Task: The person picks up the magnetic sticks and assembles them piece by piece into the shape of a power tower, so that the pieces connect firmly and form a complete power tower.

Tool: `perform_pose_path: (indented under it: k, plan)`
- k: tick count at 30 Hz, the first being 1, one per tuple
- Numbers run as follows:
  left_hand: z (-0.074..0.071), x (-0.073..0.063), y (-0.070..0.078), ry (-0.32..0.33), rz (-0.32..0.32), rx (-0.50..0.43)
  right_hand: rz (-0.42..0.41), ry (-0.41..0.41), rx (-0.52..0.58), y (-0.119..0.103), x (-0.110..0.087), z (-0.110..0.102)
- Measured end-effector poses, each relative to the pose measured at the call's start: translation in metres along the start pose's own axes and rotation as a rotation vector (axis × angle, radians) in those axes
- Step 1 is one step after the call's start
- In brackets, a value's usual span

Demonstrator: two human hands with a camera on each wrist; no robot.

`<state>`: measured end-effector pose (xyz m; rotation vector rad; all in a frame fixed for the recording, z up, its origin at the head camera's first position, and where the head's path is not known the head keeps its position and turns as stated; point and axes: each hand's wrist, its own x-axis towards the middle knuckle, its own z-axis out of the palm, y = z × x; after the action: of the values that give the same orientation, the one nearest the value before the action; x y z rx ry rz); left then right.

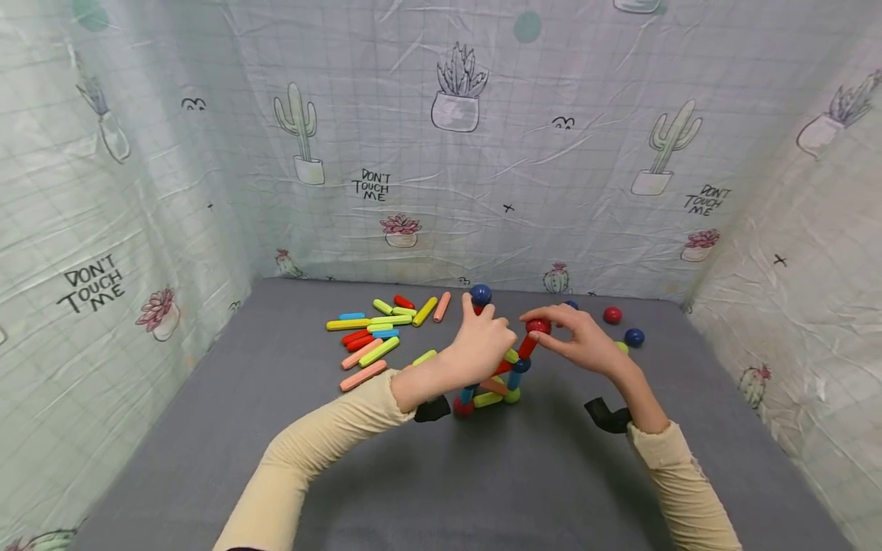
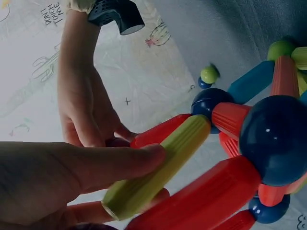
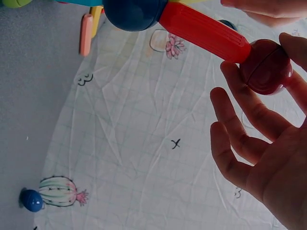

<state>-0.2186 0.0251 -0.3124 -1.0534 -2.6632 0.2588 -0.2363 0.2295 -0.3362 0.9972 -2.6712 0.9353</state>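
Note:
A framework of ball joints and coloured rods stands on the table, with a red ball (image 1: 463,406) and a green ball (image 1: 512,396) at its base. My left hand (image 1: 475,353) pinches a yellow-green rod (image 2: 160,165) between thumb and fingers. The rod's far end meets or overlaps a dark blue ball (image 2: 211,104) of the frame; I cannot tell which. My right hand (image 1: 584,342) holds a dark red ball (image 3: 266,67) at the upper end of a slanting red rod (image 3: 206,31). Another blue ball (image 1: 480,295) tops the frame behind my left hand, which hides part of it.
Loose rods (image 1: 370,324) in red, pink, yellow and blue lie left of the frame. On the right side are a loose red ball (image 1: 612,314), a blue ball (image 1: 635,337) and a partly hidden green ball (image 1: 622,347). Patterned cloth (image 1: 482,191) walls in the grey table (image 1: 551,490).

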Motion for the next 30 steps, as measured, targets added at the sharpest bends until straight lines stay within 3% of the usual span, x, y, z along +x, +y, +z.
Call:
perform_pose_path:
  k: [5, 9, 13, 17, 22, 26, 30]
  plan:
    - [0.0, -0.006, -0.011, -0.029, -0.018, -0.138, -0.014, 0.006, -0.01, -0.001, 0.001, 0.0]
    - [-0.002, -0.021, -0.025, 0.021, -0.069, -0.272, -0.01, -0.012, -0.009, -0.001, 0.0, 0.0]
    - [0.006, -0.034, -0.03, 0.081, -0.098, -0.362, 0.009, -0.033, -0.009, 0.0, -0.001, 0.002]
    - [0.014, -0.035, -0.028, 0.096, -0.073, -0.44, -0.017, -0.037, -0.014, 0.002, 0.001, 0.005]
    - [0.017, -0.033, -0.027, 0.089, -0.047, -0.465, -0.039, -0.038, -0.019, 0.0, 0.004, 0.008]
    - [0.021, -0.037, -0.032, 0.085, -0.14, -0.542, 0.005, -0.048, -0.025, 0.001, 0.002, 0.009]
    - [0.041, -0.05, -0.038, 0.029, -0.259, -0.685, 0.068, -0.083, -0.053, 0.01, -0.005, 0.015]
